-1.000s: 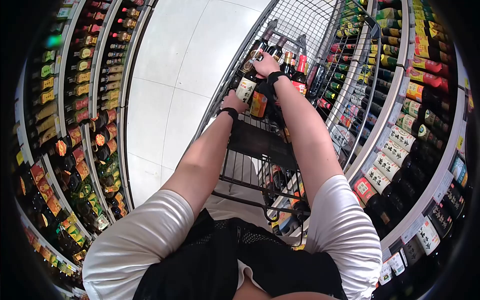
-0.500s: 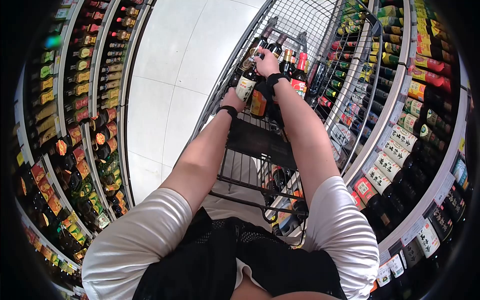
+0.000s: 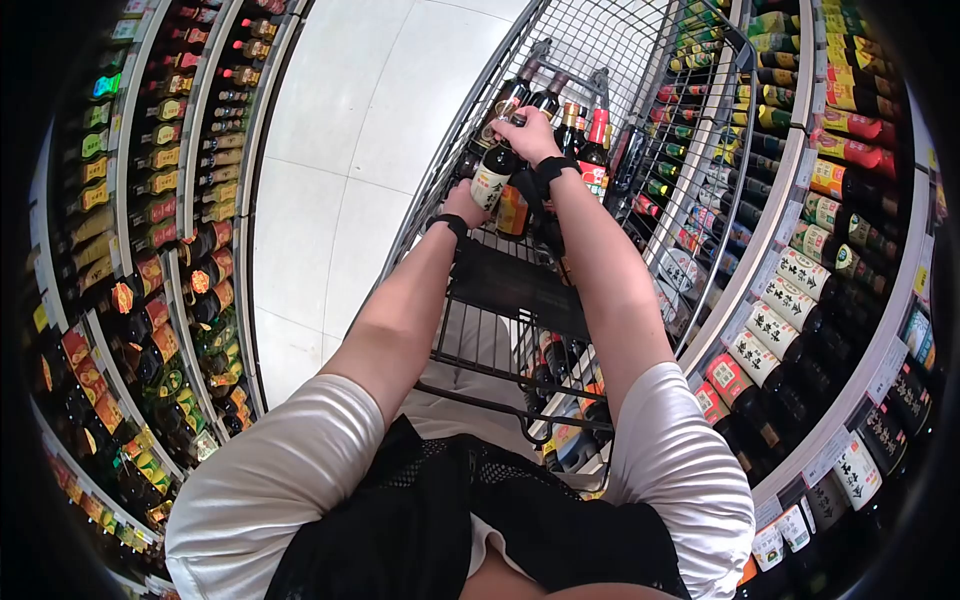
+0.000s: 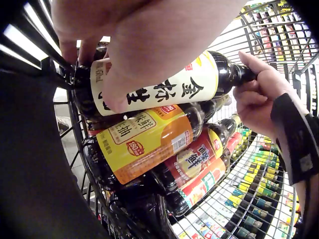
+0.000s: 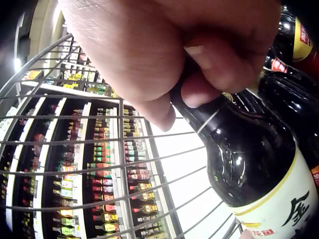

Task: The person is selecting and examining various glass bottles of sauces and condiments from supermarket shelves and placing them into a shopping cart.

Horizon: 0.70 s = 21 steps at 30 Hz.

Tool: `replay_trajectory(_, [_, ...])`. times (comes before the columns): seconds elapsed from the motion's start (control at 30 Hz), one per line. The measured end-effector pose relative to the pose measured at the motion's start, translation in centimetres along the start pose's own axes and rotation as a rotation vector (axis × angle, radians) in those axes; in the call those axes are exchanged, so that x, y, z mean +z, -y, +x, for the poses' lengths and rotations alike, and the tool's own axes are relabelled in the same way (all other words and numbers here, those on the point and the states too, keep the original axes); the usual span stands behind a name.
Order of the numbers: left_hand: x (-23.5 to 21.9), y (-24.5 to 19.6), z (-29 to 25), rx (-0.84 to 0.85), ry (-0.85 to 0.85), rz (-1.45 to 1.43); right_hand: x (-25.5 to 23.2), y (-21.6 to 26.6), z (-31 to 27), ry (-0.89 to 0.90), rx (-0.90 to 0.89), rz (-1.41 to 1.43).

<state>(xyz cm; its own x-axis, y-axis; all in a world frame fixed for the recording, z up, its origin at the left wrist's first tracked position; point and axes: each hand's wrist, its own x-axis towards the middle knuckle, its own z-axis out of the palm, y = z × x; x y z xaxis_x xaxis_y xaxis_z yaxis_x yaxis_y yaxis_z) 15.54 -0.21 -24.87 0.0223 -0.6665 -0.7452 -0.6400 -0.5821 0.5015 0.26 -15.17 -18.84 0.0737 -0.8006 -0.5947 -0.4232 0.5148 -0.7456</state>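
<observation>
A dark sauce bottle (image 3: 490,182) with a cream label and black characters is held by both hands over the shopping cart (image 3: 722,270). My left hand (image 3: 466,205) grips its lower body, the thumb lying across the label (image 4: 144,92) in the left wrist view. Around its neck curl the fingers of my right hand (image 3: 530,136); in the right wrist view this hand (image 5: 164,50) covers the cap. Just beside it is a bottle with a yellow-orange label (image 4: 149,139), and further along, a bottle with a red and yellow label (image 4: 194,159).
Several more bottles stand in the cart, one with a red cap (image 3: 599,122). Stocked shelves line the aisle at left (image 3: 195,150) and right (image 3: 800,290). White floor tiles (image 3: 335,170) run along the cart's left side. A black flap (image 3: 520,283) spans the near end.
The held bottle and both hands have shifted slightly toward the left and near side of the cart. Both hands keep their hold on it.
</observation>
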Motion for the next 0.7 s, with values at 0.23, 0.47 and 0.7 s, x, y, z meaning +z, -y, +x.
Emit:
replay_trajectory(0.23, [-0.7, -2.0, -0.9, -0.084, 0.075, -0.107, 0.4, 1.1, -3.2, -0.133, -0.194, -0.075])
replay_trajectory(0.47, [-1.7, -4.6, -1.4, -0.013, 0.175, -0.162, -3.6, 5.1, -7.0, -0.125, -0.287, 0.049])
replay_trajectory(0.7, [-5.0, -12.9, -5.3, 0.178, 0.313, -0.415, -9.5, 8.4, -10.4, -0.311, -0.375, 0.194])
